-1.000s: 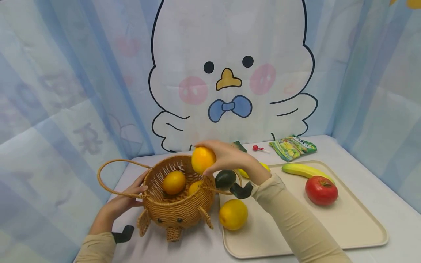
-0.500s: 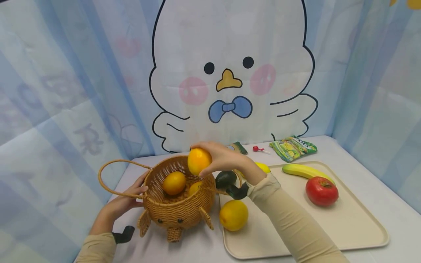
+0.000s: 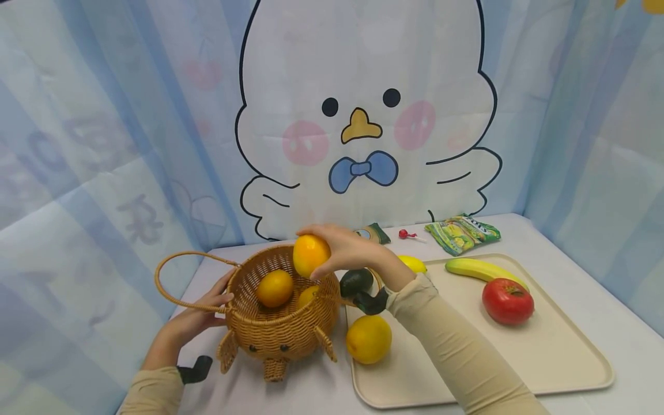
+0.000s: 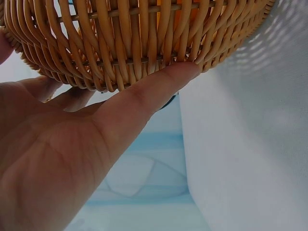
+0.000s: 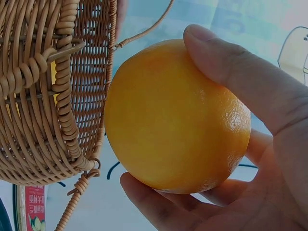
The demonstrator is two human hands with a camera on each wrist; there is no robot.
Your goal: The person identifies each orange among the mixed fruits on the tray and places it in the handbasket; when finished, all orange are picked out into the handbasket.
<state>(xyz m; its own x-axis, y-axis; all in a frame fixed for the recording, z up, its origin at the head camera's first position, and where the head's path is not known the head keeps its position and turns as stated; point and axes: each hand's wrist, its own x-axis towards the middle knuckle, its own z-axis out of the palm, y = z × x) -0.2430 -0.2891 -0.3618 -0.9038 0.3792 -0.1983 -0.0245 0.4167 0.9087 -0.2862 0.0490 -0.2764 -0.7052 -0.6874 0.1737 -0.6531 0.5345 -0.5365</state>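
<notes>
At the back and sides, a pale blue curtain [image 3: 104,173] with a printed bird [image 3: 363,63]. Below, a white table [image 3: 311,395]. On its right half, a cream tray [image 3: 550,357]. Left of the tray, upright, a wicker basket [image 3: 290,331] with an animal face. Against the basket's outer left wall, the left hand [image 3: 197,317], fingers apart, one digit straight along the weave. Over the right part of the basket's opening, the right hand [image 3: 353,251], thumb and fingers curved in a grasp. Beyond the tray, a green bag [image 3: 463,234]. Toward the tray's far side, a banana [image 3: 479,270], and just before it a tomato [image 3: 508,301]. By the tray's left rim, a yellow fruit [image 3: 369,340]. In the right hand's hold, above the basket, an orange [image 3: 311,256]; cannot tell whether in contact with the rim. Inside the basket, two more oranges [image 3: 275,288], the right one partly hidden. Just right of the basket, an avocado [image 3: 358,283]. Left of the bag, a lollipop [image 3: 406,234].
</notes>
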